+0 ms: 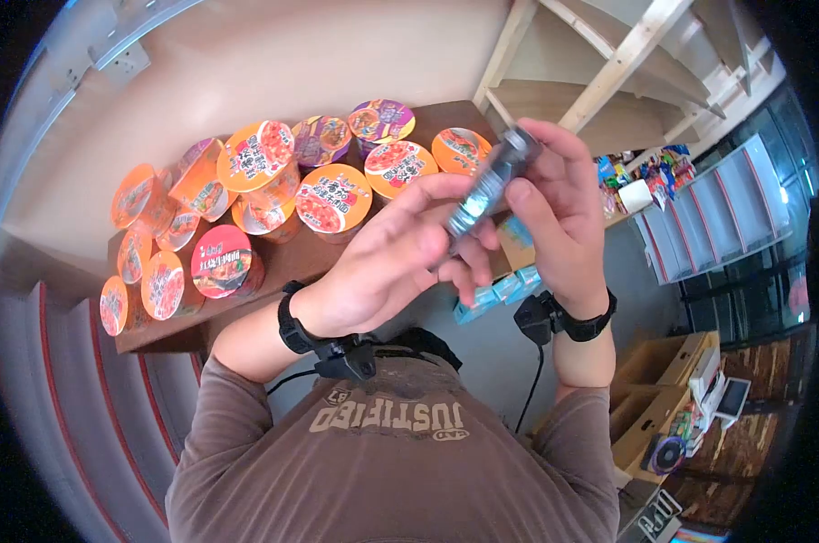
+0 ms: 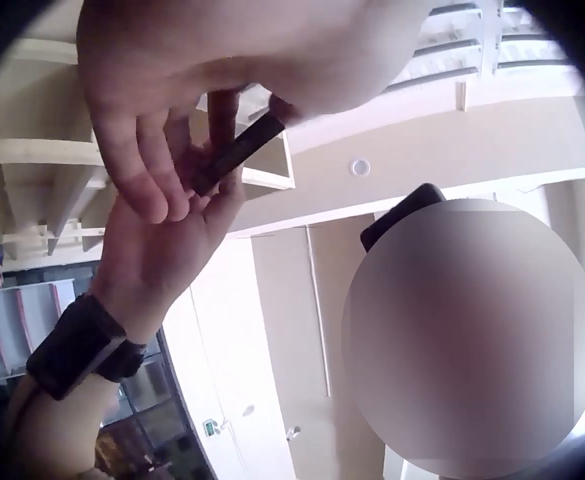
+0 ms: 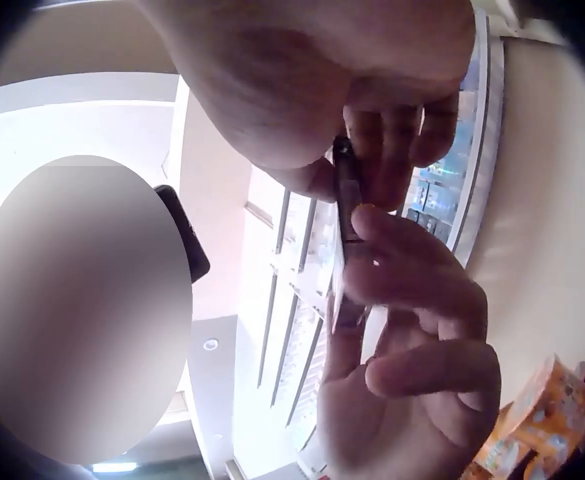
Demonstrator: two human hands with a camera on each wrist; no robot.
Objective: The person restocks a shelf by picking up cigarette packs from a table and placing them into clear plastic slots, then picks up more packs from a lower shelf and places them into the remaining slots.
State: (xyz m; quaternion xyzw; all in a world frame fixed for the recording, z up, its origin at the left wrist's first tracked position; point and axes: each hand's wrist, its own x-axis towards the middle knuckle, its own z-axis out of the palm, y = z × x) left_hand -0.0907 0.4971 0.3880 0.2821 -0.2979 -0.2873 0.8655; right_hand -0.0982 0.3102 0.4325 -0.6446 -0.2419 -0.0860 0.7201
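Observation:
A slim dark handheld object [image 1: 489,185] with a glossy, bluish reflecting face is held tilted between both hands in front of the chest. My left hand [image 1: 382,258] pinches its lower end between thumb and fingers. At the upper end, my right hand [image 1: 568,204] grips it with the thumb on the near face. The left wrist view shows the narrow edge of the dark object [image 2: 240,155] between the two hands. From the right wrist, the object [image 3: 348,195] appears upright, with fingers at both ends. Its exact kind I cannot tell.
Several orange, purple and red instant noodle tubs [image 1: 334,199] crowd the brown table [image 1: 287,258] behind the hands. Wooden shelving [image 1: 599,90] rises at the back right, with colourful snack packets [image 1: 667,172] below. Blue boxes [image 1: 500,291] and cardboard cartons [image 1: 654,389] stand lower on the right.

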